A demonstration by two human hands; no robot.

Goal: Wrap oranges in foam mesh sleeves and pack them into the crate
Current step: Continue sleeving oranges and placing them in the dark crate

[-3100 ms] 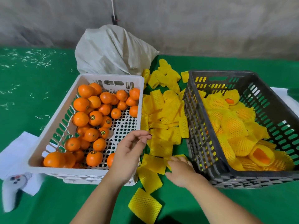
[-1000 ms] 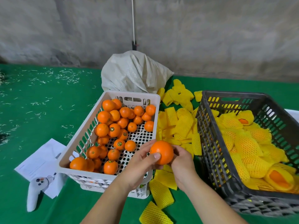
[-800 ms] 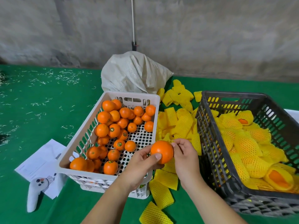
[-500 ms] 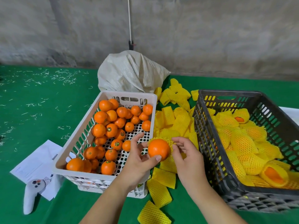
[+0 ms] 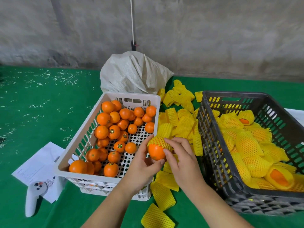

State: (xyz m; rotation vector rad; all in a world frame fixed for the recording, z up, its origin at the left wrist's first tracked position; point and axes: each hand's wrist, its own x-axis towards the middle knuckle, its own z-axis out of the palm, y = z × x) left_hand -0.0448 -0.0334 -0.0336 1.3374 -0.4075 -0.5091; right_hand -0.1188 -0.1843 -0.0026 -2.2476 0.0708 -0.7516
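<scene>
Nearest, at 6 o'clock: loose flat foam sleeves [image 5: 162, 195] lie on the green cloth [image 5: 41, 112] between the two crates.

Centre: the left hand [image 5: 141, 168] cups the orange [image 5: 156, 152] from below and the left, thumb and fingers curled round it. The right hand [image 5: 179, 155] has its fingers curled on the foam mesh sleeve [image 5: 158, 140], pinching its edge against the fruit.

Change: half a second ago the orange sat bare with the mesh only bunched behind it; now the sleeve caps its far upper part and the near half is still bare. A second ago both hands held only the fruit. Judgement: wrapping is under way, roughly half drawn; the sleeve has yet to be pulled over the near side before packing.

At 9 o'clock of the hands: white crate [image 5: 75, 148] with many unwrapped oranges, so much of the task is left.

At 3 o'clock: dark crate [image 5: 213, 145], holding wrapped fruit. Its near-left wall stands just beside the right hand and must be cleared on the way in.

At 12 o'clock: a heap of spare sleeves [image 5: 179, 122], then a white sack [image 5: 131, 74].

At 8 o'clock: a white controller [image 5: 33, 196] on papers [image 5: 39, 163], well clear.
</scene>
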